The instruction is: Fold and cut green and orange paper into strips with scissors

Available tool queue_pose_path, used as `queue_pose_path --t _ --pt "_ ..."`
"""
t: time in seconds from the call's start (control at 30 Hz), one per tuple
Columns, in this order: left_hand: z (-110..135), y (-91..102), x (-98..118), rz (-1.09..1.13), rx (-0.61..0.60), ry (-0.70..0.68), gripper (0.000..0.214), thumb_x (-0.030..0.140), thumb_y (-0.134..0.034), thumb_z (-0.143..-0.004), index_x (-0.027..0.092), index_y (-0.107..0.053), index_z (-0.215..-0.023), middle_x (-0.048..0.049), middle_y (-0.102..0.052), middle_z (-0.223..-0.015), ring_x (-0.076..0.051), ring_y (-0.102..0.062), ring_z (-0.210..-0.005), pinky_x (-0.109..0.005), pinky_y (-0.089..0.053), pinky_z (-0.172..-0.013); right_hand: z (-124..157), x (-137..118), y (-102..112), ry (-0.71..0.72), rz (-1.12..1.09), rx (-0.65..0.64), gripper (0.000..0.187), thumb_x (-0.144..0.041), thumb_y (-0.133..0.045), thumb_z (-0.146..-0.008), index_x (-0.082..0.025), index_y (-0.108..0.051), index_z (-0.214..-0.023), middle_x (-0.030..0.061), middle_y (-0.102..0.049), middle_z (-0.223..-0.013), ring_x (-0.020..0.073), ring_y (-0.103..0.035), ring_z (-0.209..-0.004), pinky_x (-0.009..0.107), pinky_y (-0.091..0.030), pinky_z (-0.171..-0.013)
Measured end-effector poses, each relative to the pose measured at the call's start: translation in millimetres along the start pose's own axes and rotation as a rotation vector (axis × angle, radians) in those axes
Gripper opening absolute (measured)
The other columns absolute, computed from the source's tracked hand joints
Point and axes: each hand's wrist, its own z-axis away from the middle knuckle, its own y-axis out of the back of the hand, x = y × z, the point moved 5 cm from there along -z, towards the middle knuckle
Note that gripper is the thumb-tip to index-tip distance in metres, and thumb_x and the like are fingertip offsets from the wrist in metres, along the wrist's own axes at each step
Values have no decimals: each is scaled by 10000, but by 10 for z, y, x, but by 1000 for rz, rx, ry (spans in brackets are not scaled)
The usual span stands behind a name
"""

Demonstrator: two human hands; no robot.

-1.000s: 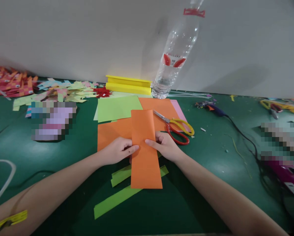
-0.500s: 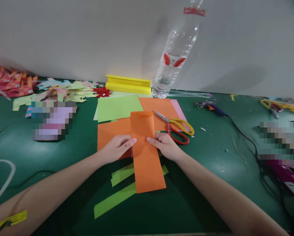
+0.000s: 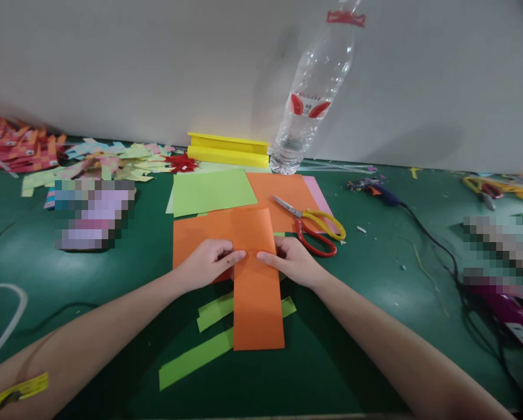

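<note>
Between my two hands is a long strip of orange paper [image 3: 258, 303], its near end pointing toward me. My left hand [image 3: 211, 262] is closed on its left edge, thumb on top and curled fingers beneath. On the opposite edge, my right hand [image 3: 294, 262] pinches the paper the same way. Behind it lie a larger orange sheet [image 3: 194, 236] and a light green sheet [image 3: 211, 189]. Two green paper strips [image 3: 195, 357] stick out from under the orange strip. Scissors [image 3: 300, 216] with one red and one yellow handle rest on paper just beyond my right hand.
A tilted water bottle [image 3: 307, 105] and a folded yellow piece [image 3: 229, 153] stand by the wall. Paper scraps [image 3: 125, 160] lie back left, near a blurred phone-like object [image 3: 97, 219]. On the right are a corded blue-handled tool [image 3: 388, 195] and a purple power strip [image 3: 506, 309].
The orange strip has turned slightly, its near end swinging left and its far end coming lower. My thumbs have moved a little closer together. The lower green strip has shifted slightly left.
</note>
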Motion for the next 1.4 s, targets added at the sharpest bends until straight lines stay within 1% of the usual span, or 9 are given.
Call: queue_pose_path --t 0.17,0.23,0.37,0.43,0.57,0.7,0.9,1.23,1.4 --pt "2 -11 -18 6 -11 1 467 490 -447 -880 200 -283 -552 66 -229 -511 -81 -253 -450 -227 -177 -435 -6 12 -26 -14 -122 0 413 -520 -655 -757 -155 -665 -950 84 -718 -938 220 -684 -831 347 -565 -718" --pt "5 -10 -19 16 -9 -1 460 481 -454 -878 201 -282 -555 68 -228 -513 -80 -250 -448 -227 -177 -434 -11 19 -35 -23 -154 -4 417 -522 -652 -761 -154 -658 -958 87 -719 -962 215 -689 -829 358 -567 -739" --pt "4 -15 -21 25 -23 4 455 475 -448 -883 203 -282 -559 68 -226 -522 -81 -248 -454 -226 -179 -436 -16 52 -20 -57 -93 13 427 -542 -653 -752 -142 -664 -904 94 -722 -902 227 -690 -809 372 -572 -717" --pt "2 -17 -29 25 -25 11 455 479 -448 -884 203 -281 -563 67 -226 -530 -83 -250 -463 -225 -184 -440 -15 63 -9 -59 -71 23 424 -536 -663 -745 -142 -666 -902 97 -723 -902 238 -690 -832 370 -572 -712" --pt "3 -26 -36 38 -37 6 458 477 -435 -896 203 -264 -571 68 -209 -543 -84 -236 -472 -223 -190 -449 -13 58 -15 -49 -80 22 411 -508 -667 -754 -146 -662 -950 95 -728 -944 243 -693 -872 356 -571 -720" --pt "8 -38 -40 37 -52 -3 444 465 -405 -915 204 -267 -583 65 -217 -551 -86 -245 -475 -225 -198 -452 -14 34 -27 -38 -89 18 401 -486 -675 -753 -147 -664 -967 93 -732 -976 234 -699 -871 342 -574 -712" --pt "8 -43 -26 33 -68 -11 434 459 -377 -930 207 -273 -592 62 -227 -552 -92 -256 -473 -232 -215 -455 -20 36 -24 -36 -75 25 379 -473 -697 -733 -148 -675 -927 88 -739 -942 231 -703 -843 337 -578 -676" --pt "18 -50 -52 37 -75 8 422 449 -369 -932 212 -265 -599 63 -226 -551 -99 -260 -475 -235 -219 -457 -13 26 -24 -44 -86 25 403 -469 -706 -720 -150 -685 -965 90 -739 -976 237 -705 -861 353 -583 -704" --pt "12 -51 -31 31 -71 10 413 442 -365 -929 212 -262 -602 62 -226 -555 -97 -261 -474 -233 -219 -455 -18 62 -32 -81 -113 26 410 -474 -720 -703 -143 -683 -942 85 -742 -911 231 -705 -823 346 -582 -682"
